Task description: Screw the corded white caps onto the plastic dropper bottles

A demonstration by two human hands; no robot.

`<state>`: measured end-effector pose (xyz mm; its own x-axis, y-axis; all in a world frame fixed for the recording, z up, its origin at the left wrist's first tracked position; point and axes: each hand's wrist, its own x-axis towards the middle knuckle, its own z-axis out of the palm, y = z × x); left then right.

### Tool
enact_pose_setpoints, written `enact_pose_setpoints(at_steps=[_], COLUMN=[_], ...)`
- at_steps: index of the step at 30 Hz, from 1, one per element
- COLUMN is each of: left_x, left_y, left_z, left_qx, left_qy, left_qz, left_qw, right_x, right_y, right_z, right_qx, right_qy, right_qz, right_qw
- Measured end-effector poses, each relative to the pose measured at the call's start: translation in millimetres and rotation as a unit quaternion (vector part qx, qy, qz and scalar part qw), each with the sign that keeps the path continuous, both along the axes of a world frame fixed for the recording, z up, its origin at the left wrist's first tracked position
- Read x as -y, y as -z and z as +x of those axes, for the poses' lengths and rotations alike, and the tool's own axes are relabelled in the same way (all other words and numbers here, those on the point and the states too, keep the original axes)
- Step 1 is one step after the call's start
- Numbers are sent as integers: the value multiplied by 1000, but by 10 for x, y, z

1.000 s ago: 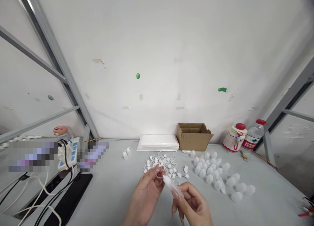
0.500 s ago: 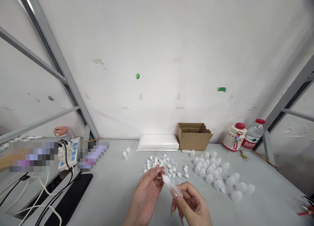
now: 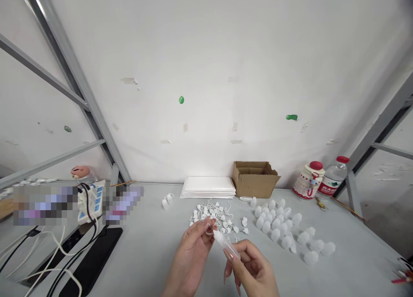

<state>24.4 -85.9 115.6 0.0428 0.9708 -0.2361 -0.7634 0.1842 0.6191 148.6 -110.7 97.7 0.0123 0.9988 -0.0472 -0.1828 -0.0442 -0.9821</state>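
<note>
In front of me, my left hand (image 3: 194, 247) pinches a small white piece with a thin white looped cord (image 3: 209, 231) between thumb and fingers; the fingertips hide much of it. My right hand (image 3: 254, 267) grips a small clear squeeze bottle (image 3: 231, 248) with a white nozzle. The bottle tilts, its tip close to my left fingertips; I cannot tell if they touch. Just beyond my hands lies a heap of small white corded pieces (image 3: 222, 215). To the right stand several frosted white dome-shaped pieces (image 3: 275, 224).
Behind the heap are stacked white sheets (image 3: 208, 187) and an open cardboard box (image 3: 254, 185). A decorated jar (image 3: 308, 181) and water bottle (image 3: 334, 176) stand right. Left are a power strip (image 3: 93, 202), tangled cables, a black slab (image 3: 93, 258) and part of another person's arm (image 3: 5, 209).
My hands and the squeeze bottle hold almost the same position. At the far left, the other person's arm has drawn back slightly.
</note>
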Motion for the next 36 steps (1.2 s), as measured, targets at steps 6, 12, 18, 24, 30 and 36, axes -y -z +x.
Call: enact_pose_setpoints(at_steps=[6, 12, 18, 24, 30, 36], left_x=[11, 15, 8, 10, 25, 0], left_y=[25, 35, 50, 36, 62, 82], left_z=[-8, 2, -8, -24, 15, 9], left_qx=[-37, -16, -30, -82, -160, -232], left_qy=[-13, -30, -34, -40, -71, -56], left_qz=[17, -6, -1, 21, 32, 50], left_qw=[999, 999, 999, 996, 984, 970], right_x=[21, 28, 23, 40, 59, 54], right_y=[8, 12, 25, 40, 37, 73], right_z=[-10, -17, -12, -27, -49, -66], right_qx=[11, 11, 20, 35, 45, 47], right_qy=[9, 18, 17, 23, 41, 40], right_qz=[-8, 6, 13, 31, 49, 43], right_qw=[1000, 1000, 1000, 999, 997, 997])
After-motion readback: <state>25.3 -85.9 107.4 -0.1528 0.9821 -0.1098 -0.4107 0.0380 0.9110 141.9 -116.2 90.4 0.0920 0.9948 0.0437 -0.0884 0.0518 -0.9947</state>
